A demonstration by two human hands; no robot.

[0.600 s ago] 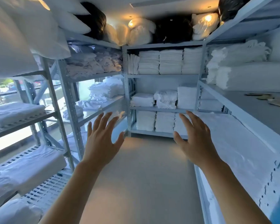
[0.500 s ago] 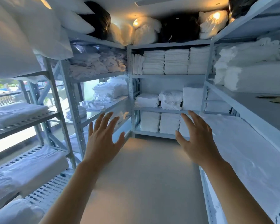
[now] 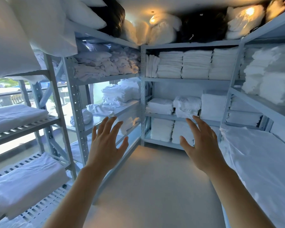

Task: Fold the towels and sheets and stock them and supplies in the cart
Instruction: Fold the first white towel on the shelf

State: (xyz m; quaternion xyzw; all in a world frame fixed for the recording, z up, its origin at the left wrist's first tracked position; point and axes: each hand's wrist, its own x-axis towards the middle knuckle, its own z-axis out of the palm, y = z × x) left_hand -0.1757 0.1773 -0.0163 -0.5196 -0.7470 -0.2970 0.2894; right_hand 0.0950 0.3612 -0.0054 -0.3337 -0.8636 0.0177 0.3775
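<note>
Left hand [image 3: 105,145] and right hand [image 3: 199,145] reaching forward, fingers spread, holding nothing; folded towels [image 3: 187,106] sitting beyond on back shelf [image 3: 184,119]; risk: rumpled middle stack toppling if grabbed unevenly; cart not showing

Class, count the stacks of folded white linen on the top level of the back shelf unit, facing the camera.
3 flat stacks: left, middle, right. Upright folded pieces stand at the far left; more may be hidden behind.

Two bare hands: left hand [image 3: 105,146], right hand [image 3: 200,148]. Back grey metal shelf unit [image 3: 187,80]: three tall stacks of folded white towels [image 3: 197,64] on upper shelf.
</note>
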